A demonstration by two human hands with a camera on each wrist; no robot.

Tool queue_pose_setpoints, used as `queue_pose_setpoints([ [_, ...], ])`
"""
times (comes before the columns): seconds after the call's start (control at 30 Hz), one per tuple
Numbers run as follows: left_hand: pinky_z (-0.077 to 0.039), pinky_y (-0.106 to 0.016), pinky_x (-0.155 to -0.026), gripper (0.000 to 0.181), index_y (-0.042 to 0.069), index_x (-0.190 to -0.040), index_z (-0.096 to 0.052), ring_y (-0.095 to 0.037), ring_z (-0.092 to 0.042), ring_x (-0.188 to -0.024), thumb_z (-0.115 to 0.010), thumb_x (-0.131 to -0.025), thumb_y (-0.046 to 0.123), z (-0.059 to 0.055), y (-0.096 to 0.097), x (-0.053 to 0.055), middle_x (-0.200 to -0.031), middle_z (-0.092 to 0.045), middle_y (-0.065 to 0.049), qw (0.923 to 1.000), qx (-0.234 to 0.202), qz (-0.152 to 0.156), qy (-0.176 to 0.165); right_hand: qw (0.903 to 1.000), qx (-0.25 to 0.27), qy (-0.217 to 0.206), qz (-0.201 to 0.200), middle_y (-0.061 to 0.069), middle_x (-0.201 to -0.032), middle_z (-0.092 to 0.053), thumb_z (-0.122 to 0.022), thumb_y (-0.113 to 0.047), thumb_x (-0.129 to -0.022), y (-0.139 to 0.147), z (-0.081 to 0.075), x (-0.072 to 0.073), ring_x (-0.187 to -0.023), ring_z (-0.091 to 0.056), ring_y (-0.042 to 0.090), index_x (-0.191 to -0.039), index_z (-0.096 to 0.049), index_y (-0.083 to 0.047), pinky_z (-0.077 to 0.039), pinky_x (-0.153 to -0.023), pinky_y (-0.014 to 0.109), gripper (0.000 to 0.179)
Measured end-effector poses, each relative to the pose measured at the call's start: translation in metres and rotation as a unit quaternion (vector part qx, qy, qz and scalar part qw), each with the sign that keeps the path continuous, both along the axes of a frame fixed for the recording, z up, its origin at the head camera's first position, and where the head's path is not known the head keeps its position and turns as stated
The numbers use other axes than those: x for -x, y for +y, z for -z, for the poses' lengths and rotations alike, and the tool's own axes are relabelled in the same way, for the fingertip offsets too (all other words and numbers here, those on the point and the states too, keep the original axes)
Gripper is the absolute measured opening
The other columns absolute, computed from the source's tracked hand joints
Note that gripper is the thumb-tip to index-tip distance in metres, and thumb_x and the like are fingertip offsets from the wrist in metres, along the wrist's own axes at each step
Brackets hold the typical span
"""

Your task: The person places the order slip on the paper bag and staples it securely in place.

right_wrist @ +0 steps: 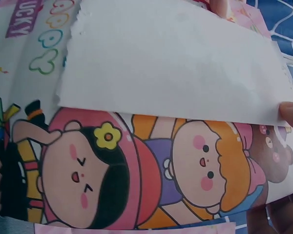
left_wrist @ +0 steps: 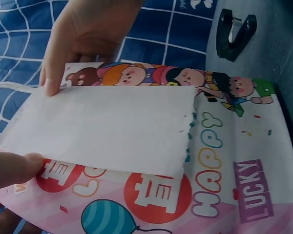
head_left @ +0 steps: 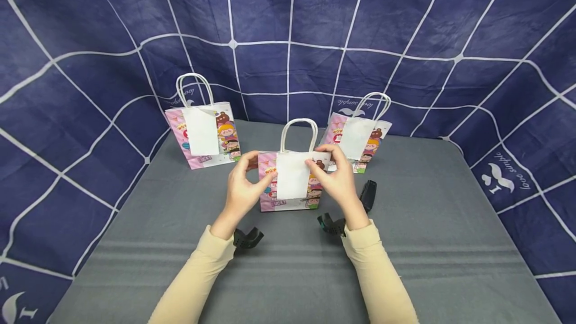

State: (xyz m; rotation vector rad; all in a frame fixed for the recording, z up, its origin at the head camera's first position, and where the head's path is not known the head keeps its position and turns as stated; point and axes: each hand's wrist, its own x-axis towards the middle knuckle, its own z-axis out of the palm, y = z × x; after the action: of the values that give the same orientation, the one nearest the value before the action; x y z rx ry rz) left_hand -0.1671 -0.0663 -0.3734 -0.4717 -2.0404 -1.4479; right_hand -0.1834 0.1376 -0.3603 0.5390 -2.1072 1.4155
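Note:
A small paper gift bag (head_left: 288,205) with pink stripes and cartoon figures stands upright at the table's middle, its white handles (head_left: 299,122) pointing up. A blank white sheet (head_left: 291,179) lies over its front, reaching the top edge below the handles. My left hand (head_left: 243,184) pinches the bag's upper left side, thumb in front by the sheet's edge, other fingers behind. On the upper right side my right hand (head_left: 336,178) does the same. In the right wrist view its thumb (right_wrist: 290,114) presses the sheet's edge; the fingers behind are partly hidden by the bag.
Two similar bags with white sheets on their fronts stand farther back, a left bag (head_left: 180,136) and a right bag (head_left: 372,146). A black stapler (head_left: 368,195) lies just right of my right wrist. Blue checked cloth (head_left: 261,19) hangs behind the grey table (head_left: 432,234).

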Motion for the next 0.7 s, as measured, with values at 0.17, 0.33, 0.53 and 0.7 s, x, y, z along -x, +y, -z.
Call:
queue_pose_setpoints([
  [0.17,-0.047,-0.048,-0.083,0.047,-0.012,-0.109,-0.053,-0.038,-0.060,-0.089,-0.078,-0.069,-0.007,0.000,0.000,0.016,-0.099,-0.062,-0.025,0.9999,0.004,-0.001,0.011,0.9999,0.013,-0.002,-0.008,0.023,-0.098,-0.060,-0.072,0.005,-0.077,-0.003,-0.007,0.011,-0.077,-0.047,0.035,-0.100,-0.057,0.009,-0.037,-0.071,0.037,0.028],
  [0.33,-0.047,-0.047,-0.084,0.047,-0.013,-0.109,-0.054,-0.039,-0.061,-0.089,-0.078,-0.069,-0.008,0.007,-0.003,0.037,-0.100,-0.062,-0.026,0.9998,0.007,-0.003,0.020,0.9997,0.022,-0.005,-0.012,0.023,-0.101,-0.059,-0.072,0.005,-0.077,-0.006,-0.007,0.025,-0.077,-0.045,0.035,-0.101,-0.057,0.009,-0.035,-0.068,0.037,0.028],
  [0.53,-0.048,-0.044,-0.085,0.051,-0.010,-0.112,-0.054,-0.035,-0.060,-0.091,-0.081,-0.069,-0.002,0.029,-0.010,0.073,-0.100,-0.062,-0.023,0.9996,-0.006,0.001,0.027,0.9990,0.038,-0.002,-0.023,0.025,-0.101,-0.059,-0.071,0.007,-0.077,-0.010,-0.007,0.042,-0.087,-0.051,0.035,-0.100,-0.056,0.011,-0.039,-0.075,0.040,0.028],
  [0.7,-0.047,-0.040,-0.088,0.049,-0.007,-0.113,-0.055,-0.032,-0.060,-0.095,-0.080,-0.072,0.004,0.029,-0.014,0.088,-0.104,-0.062,-0.021,0.9998,-0.018,-0.002,0.009,0.9987,0.046,-0.004,-0.021,0.025,-0.099,-0.059,-0.071,0.007,-0.077,-0.017,-0.008,0.054,-0.085,-0.052,0.037,-0.101,-0.056,0.012,-0.041,-0.076,0.041,0.028],
])
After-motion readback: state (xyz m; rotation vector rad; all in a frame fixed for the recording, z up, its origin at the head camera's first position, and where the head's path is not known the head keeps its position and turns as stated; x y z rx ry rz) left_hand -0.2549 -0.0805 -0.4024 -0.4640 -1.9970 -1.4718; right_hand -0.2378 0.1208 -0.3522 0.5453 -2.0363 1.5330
